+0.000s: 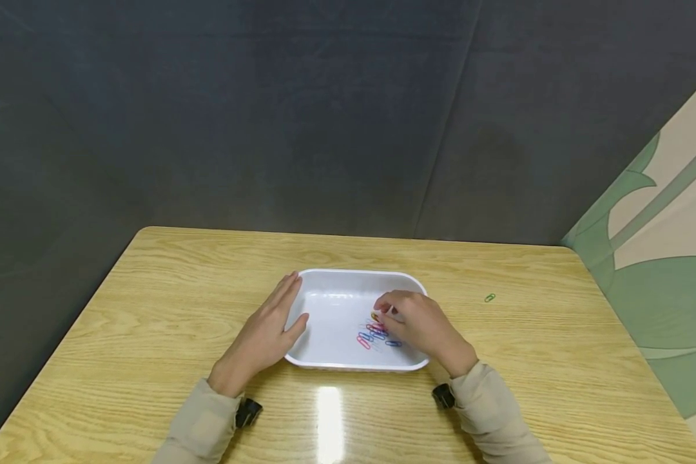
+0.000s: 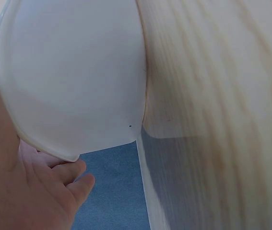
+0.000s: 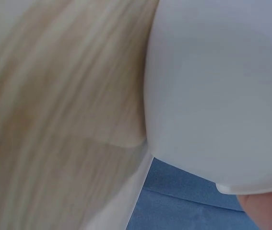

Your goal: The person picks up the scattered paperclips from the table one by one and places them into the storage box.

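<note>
left hand [image 1: 265,332] flat, fingers straight against tray [image 1: 348,280] left rim | right hand [image 1: 420,325] pinching clip [image 1: 376,317] above clips [image 1: 374,335] | stray clip [image 1: 490,298] on bare tabletop [image 1: 168,290], right

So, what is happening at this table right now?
A person works at a light wooden table. The left hand rests flat against the left side of a white rectangular plastic tray. The right hand reaches into the tray, fingertips at a small pile of coloured paper clips. One green paper clip lies apart on the table.

Head view high above the table [image 1: 151,303]; both wrist views close beside the shared white tray [image 1: 354,283].
</note>
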Motion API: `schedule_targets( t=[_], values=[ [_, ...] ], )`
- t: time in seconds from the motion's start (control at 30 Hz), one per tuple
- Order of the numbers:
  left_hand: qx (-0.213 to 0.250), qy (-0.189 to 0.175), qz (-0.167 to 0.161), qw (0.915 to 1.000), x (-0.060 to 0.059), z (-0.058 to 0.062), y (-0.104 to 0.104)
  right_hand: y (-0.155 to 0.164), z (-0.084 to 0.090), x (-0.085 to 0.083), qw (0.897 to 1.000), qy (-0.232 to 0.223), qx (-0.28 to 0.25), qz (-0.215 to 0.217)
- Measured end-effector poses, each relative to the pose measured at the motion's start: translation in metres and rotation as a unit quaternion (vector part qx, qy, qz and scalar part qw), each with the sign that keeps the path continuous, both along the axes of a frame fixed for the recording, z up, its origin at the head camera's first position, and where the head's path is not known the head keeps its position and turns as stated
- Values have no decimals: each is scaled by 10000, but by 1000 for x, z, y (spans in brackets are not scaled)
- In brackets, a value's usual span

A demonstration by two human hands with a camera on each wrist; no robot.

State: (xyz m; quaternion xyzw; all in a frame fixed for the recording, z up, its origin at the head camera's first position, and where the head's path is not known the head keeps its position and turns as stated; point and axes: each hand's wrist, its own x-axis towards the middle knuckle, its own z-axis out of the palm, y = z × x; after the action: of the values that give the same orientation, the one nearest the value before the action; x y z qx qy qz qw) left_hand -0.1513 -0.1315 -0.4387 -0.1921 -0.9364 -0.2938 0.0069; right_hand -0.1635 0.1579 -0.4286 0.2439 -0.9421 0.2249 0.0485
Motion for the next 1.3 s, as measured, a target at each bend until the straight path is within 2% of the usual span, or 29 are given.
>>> schedule_targets(
  t=[0.13,0.4,0.73,1.3],
  values=[
    [10,-19,-4,10000,1,0,-1,2,2,2,9998,-40,-207,4],
    [-45,-35,15,10000,1,0,-1,9,8,2,9983,283,-503,-79],
    [-43,-12,11,10000,1,0,-1,20,16,2,9974,249,-663,-159],
    [-46,18,-5,10000,0,-1,0,56,21,4,9959,267,-590,-629]
  ],
)
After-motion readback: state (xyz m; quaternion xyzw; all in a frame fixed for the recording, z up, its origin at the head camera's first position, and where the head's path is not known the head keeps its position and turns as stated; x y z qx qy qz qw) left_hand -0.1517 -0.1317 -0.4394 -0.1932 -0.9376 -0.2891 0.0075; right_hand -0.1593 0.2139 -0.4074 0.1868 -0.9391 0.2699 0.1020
